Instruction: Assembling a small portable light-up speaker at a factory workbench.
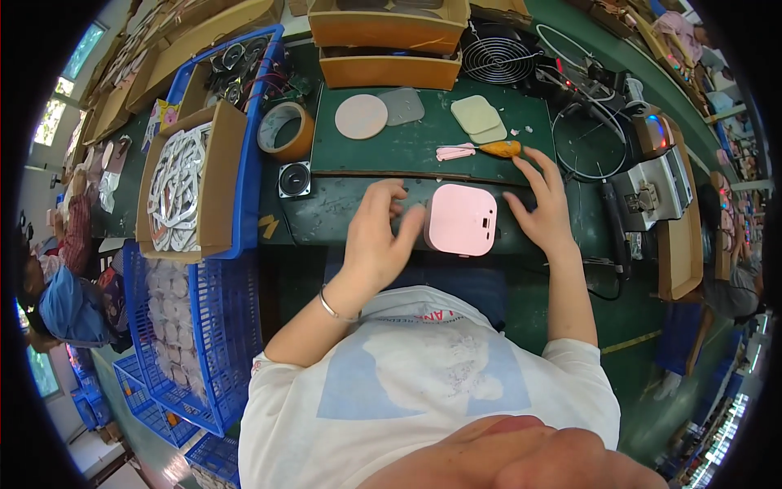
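On the green bench in front of me stands a pink rounded-square housing (461,218) with small ports along its right side. Just left of it is my left hand (376,232), fingers apart and holding nothing; I cannot tell whether the fingertips touch the housing. To the housing's right my right hand (544,208) is spread, its forefinger reaching the end of an orange-yellow handle (500,148). That tool's thin shaft points left over small pink strips (454,152). Behind lie a pale pink round disc (361,116), a translucent rounded sheet (401,106) and pale green rounded-square pads (478,119).
At left are a tape roll (286,131), a small square speaker (294,179) and a carton (224,183) of white frames in a blue crate (254,155). Cardboard trays (389,69) and a black fan (498,60) stand behind. A corded black hand tool (616,224) hangs at right.
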A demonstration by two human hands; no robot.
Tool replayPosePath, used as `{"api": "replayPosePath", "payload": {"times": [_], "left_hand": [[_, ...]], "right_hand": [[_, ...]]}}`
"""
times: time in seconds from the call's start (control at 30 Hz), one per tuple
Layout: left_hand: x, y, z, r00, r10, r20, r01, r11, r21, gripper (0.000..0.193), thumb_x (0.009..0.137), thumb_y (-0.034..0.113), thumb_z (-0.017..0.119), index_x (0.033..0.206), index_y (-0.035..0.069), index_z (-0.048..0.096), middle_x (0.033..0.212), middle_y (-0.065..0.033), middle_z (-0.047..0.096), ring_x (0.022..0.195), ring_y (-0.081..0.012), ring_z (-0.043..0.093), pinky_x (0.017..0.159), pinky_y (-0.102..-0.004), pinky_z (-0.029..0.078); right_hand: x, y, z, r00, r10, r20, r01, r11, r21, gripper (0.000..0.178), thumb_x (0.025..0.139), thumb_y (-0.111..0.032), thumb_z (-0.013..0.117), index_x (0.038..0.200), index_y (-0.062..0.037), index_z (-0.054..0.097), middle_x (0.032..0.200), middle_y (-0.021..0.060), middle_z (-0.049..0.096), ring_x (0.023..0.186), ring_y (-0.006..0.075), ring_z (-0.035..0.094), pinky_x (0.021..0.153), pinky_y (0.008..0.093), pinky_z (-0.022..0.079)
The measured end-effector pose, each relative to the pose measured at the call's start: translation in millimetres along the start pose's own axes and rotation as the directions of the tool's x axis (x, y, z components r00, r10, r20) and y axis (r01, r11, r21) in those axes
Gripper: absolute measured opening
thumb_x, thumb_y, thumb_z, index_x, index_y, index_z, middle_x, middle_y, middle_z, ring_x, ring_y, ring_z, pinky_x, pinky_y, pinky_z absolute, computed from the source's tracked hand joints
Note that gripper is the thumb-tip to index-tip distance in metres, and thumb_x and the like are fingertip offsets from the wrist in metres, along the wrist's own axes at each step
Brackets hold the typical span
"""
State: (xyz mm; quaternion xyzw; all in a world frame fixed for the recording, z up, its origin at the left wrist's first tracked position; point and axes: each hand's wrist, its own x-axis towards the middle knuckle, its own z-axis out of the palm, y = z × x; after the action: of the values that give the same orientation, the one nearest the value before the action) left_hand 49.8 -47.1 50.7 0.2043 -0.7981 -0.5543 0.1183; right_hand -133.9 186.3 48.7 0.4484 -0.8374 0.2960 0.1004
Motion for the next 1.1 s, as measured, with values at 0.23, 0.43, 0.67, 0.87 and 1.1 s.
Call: {"api": "replayPosePath", "payload": {"times": [0.23, 0.43, 0.67, 0.87, 1.1], "left_hand": [[4, 9, 23, 0.754, 0.615, 0.23, -0.656, 0.726, 0.208, 0.091, 0.067, 0.029, 0.092, 0.142, 0.006, 0.045, 0.152, -0.0239, 0.04, 0.137, -0.0443, 0.042, 0.113, -0.0502, 0.037], [13, -5, 37, 0.788, 0.595, 0.159, -0.613, 0.784, 0.102, 0.095, 0.063, 0.028, 0.094, 0.142, 0.008, 0.046, 0.145, -0.0191, 0.043, 0.132, -0.0425, 0.045, 0.111, -0.0496, 0.04], [15, -9, 42, 0.779, 0.622, 0.07, -0.626, 0.772, 0.111, 0.094, 0.061, 0.027, 0.095, 0.14, 0.007, 0.046, 0.143, -0.0203, 0.044, 0.13, -0.044, 0.047, 0.108, -0.0497, 0.044], [15, -9, 28, 0.99, 0.139, 0.01, -0.116, 0.866, -0.487, 0.077, 0.07, 0.019, 0.091, 0.132, 0.004, 0.049, 0.133, -0.0177, 0.054, 0.124, -0.0331, 0.056, 0.103, -0.0434, 0.05], [11, 7, 16, 0.848, 0.153, 0.507, 0.53, -0.236, -0.814, 0.072, 0.1, 0.068, 0.037, 0.148, 0.015, 0.044, 0.146, -0.0119, 0.051, 0.132, -0.0307, 0.054, 0.108, -0.0472, 0.05]], "right_hand": [[-43, 26, -8, 0.987, -0.086, -0.134, 0.069, 0.989, -0.131, 0.007, 0.091, 0.001, 0.064, 0.097, -0.0008, 0.062, 0.111, 0.0156, 0.061, 0.105, 0.031, 0.059, 0.096, 0.0418, 0.048], [-65, -3, -25, 0.719, 0.402, -0.568, -0.057, 0.847, 0.528, 0.027, 0.091, -0.008, 0.065, 0.113, 0.0014, 0.053, 0.093, 0.0103, 0.045, 0.084, 0.0224, 0.044, 0.086, 0.034, 0.042], [-66, -25, -1, 1.0, 0.001, -0.003, -0.001, 0.997, -0.078, 0.081, 0.066, -0.029, 0.09, 0.132, -0.0045, 0.05, 0.126, 0.0174, 0.048, 0.116, 0.039, 0.047, 0.099, 0.0477, 0.038], [-65, -23, 5, 0.996, -0.053, 0.071, 0.061, 0.991, -0.12, 0.088, 0.067, -0.034, 0.089, 0.137, -0.0038, 0.047, 0.136, 0.0173, 0.048, 0.12, 0.0393, 0.047, 0.103, 0.0496, 0.036], [-50, -27, 2, 0.993, 0.04, 0.109, -0.014, 0.974, -0.227, 0.061, 0.08, -0.023, 0.079, 0.132, -0.0023, 0.055, 0.135, 0.0162, 0.053, 0.123, 0.039, 0.05, 0.106, 0.0478, 0.038]]}}
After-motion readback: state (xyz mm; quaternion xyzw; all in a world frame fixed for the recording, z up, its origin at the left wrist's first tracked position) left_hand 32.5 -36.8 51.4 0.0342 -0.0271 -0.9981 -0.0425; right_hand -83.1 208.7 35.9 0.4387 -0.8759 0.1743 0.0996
